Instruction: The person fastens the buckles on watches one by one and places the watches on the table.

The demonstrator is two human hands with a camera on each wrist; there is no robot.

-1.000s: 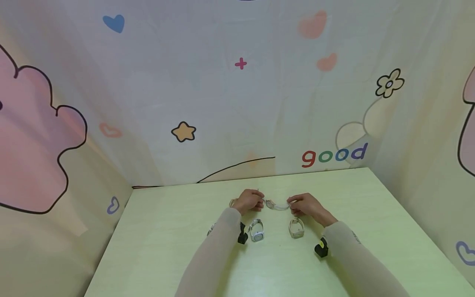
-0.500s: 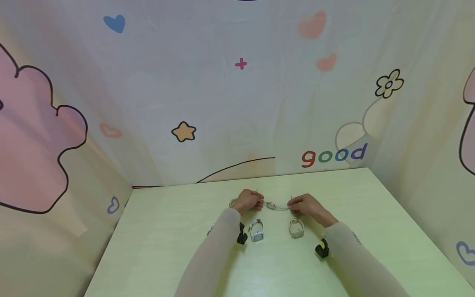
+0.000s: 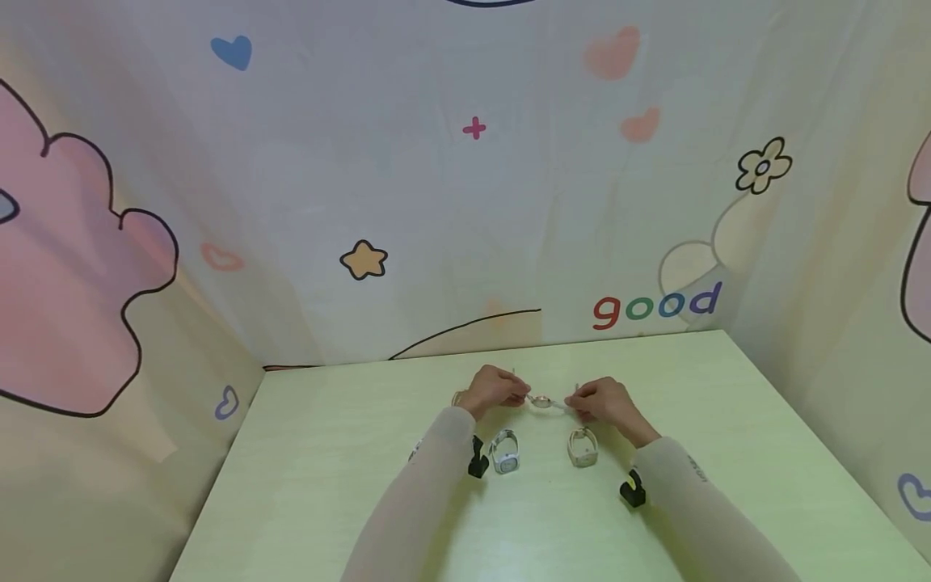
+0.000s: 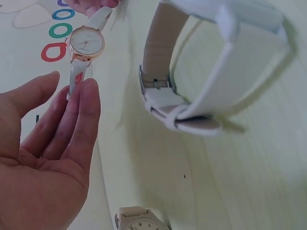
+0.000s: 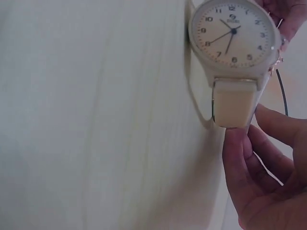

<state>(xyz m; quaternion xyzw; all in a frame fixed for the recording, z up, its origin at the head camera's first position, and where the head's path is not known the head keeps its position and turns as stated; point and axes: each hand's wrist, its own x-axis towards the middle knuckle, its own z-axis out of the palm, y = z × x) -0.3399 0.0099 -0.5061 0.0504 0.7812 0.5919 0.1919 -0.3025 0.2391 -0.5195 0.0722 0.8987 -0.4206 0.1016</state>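
A small wristwatch point(image 3: 541, 401) with a rose-gold case and a white strap is held level between both hands at the back of the table. My left hand point(image 3: 498, 388) holds one strap half; in the left wrist view that strap, with a red mark, meets the fingertips point(image 4: 89, 91). The thumb there stands apart from them. My right hand point(image 3: 604, 402) pinches the other strap half. Nearer the front, a white watch point(image 3: 506, 453) and a beige watch point(image 3: 583, 448) stand with their straps buckled into loops. The beige watch's dial point(image 5: 235, 38) partly hides the held watch in the right wrist view.
The pale table point(image 3: 327, 485) meets a printed cloth backdrop point(image 3: 436, 202) at the back and sides. A black wrist mount point(image 3: 478, 458) is on the left forearm and another black mount point(image 3: 634, 490) on the right. A gold bracelet point(image 3: 458, 398) circles the left wrist.
My left hand has moved slightly right, toward the right hand. The held watch has shifted right with it, and its face has tilted. The two buckled watches keep their places.
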